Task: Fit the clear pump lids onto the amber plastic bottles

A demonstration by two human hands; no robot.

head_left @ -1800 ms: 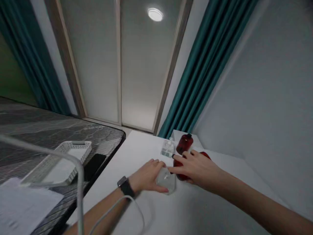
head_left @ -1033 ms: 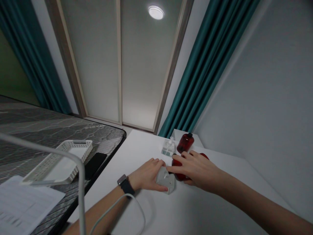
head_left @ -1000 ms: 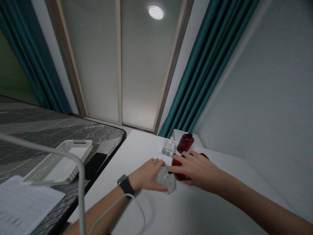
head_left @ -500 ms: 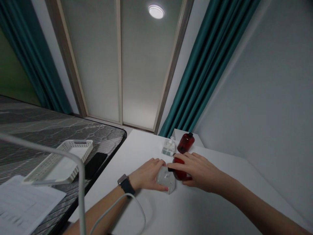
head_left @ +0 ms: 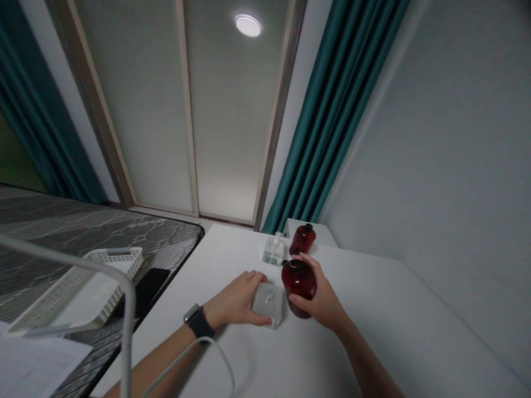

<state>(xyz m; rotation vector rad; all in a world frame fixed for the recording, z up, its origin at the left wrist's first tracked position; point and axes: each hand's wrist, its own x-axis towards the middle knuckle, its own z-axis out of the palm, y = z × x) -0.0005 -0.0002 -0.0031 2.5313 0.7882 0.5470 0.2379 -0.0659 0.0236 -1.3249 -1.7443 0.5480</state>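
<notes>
Red, translucent, round bottle (head_left: 297, 281) fills my right grip (head_left: 321, 298), spread wide, likely for control; my left grip (head_left: 238, 301) cups the clear, squarish bottle (head_left: 269, 301) beside it on the white counter (head_left: 232, 249), seemingly steadying it.

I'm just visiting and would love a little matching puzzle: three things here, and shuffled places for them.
1. Nearer glossy dark-red round bottle
2. Nearer clear square container
3. White perforated rectangular basket

A. On the grey patterned surface
B. In the right hand
C. In the left hand

Pairs: 1-B, 2-C, 3-A.
</notes>
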